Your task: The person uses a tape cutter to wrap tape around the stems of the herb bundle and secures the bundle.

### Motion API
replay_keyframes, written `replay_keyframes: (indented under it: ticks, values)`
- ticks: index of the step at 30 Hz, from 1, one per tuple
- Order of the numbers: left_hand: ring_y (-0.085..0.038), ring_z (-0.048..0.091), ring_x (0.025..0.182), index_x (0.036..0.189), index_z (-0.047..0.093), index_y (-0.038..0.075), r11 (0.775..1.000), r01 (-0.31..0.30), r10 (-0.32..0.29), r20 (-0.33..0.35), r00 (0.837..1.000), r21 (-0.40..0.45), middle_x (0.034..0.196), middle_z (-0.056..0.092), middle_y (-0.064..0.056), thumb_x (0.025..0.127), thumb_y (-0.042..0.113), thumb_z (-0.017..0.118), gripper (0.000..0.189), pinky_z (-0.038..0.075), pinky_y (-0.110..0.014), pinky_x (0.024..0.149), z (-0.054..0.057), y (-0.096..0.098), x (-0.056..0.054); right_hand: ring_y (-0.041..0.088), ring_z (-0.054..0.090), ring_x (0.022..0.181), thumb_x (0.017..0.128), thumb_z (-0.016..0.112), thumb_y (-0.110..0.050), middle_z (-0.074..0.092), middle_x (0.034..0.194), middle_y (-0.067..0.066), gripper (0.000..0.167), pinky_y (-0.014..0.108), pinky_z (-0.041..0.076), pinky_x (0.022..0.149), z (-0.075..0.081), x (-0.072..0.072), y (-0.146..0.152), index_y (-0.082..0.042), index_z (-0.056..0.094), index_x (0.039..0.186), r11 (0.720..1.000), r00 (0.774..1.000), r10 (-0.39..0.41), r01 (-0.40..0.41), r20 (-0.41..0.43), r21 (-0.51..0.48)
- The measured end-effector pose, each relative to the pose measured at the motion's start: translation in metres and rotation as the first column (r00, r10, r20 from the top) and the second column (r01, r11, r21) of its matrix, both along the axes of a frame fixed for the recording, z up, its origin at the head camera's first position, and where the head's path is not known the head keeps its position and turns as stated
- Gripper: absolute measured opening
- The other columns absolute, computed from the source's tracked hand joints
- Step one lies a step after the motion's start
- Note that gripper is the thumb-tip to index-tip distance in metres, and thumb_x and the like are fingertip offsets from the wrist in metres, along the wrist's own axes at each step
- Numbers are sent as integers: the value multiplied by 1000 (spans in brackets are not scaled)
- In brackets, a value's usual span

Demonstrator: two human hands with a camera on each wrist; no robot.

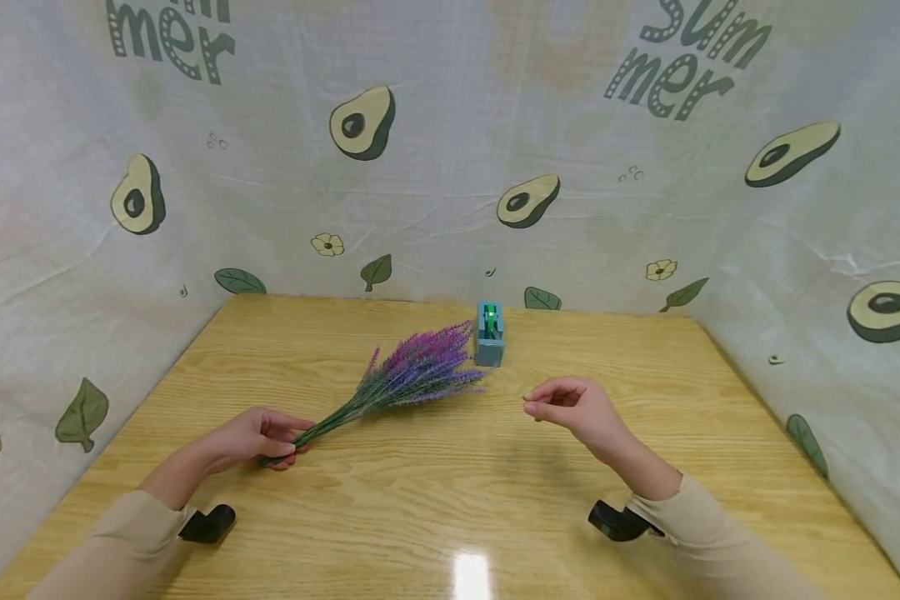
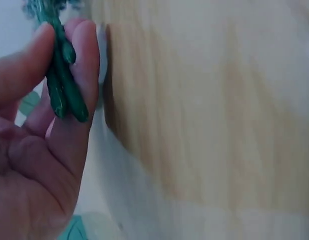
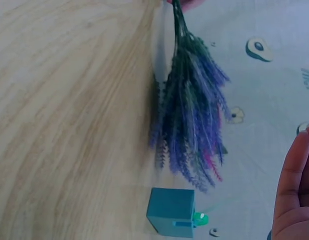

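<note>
My left hand (image 1: 262, 435) pinches a bunch of artificial lavender (image 1: 412, 371) by the green stem ends, between thumb and fingers. In the left wrist view the cut ends of the stems (image 2: 67, 95) poke out below the thumb. The purple and pink flower heads spread to the right, toward a blue tape dispenser (image 1: 489, 337) with a green roll. My right hand (image 1: 573, 408) hovers over the table, right of the flowers, its fingers loosely bent and thumb close to the index fingertip. Nothing shows between them.
The wooden table (image 1: 390, 517) is bordered by a pale cloth (image 1: 435, 167) printed with avocados, leaves and flowers, at the back and both sides. The dispenser stands near the back edge. A black wrist camera (image 1: 208, 525) sits under each sleeve.
</note>
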State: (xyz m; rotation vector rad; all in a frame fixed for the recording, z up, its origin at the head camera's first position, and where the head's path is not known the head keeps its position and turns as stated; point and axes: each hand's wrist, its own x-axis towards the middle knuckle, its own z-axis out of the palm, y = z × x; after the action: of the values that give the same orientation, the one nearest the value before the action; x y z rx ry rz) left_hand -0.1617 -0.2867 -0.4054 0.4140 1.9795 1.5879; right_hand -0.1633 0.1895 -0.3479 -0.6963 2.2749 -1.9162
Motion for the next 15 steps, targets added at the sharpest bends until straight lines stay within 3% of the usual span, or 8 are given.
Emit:
replay_keyframes:
  ticks: [7, 15]
  values:
    - [-17, 60, 73, 128, 41, -19, 988, 149, -147, -64, 987, 36, 89, 64, -17, 91, -1, 56, 44, 51, -29, 64, -2, -4, 3, 15, 62, 72, 85, 65, 1, 68, 84, -1, 7, 29, 53, 69, 8, -3, 2, -3, 71, 88, 999, 1000, -2, 1, -17, -37]
    - [-16, 52, 64, 128, 48, -13, 985, 171, -174, -101, 980, -38, 98, 63, -21, 90, -5, 55, 39, 47, -28, 60, -5, 24, -3, 17, 63, 74, 85, 66, -2, 68, 85, 0, 7, 29, 53, 68, 14, -5, -4, 2, 70, 90, 999, 1000, 0, -1, -27, -45]
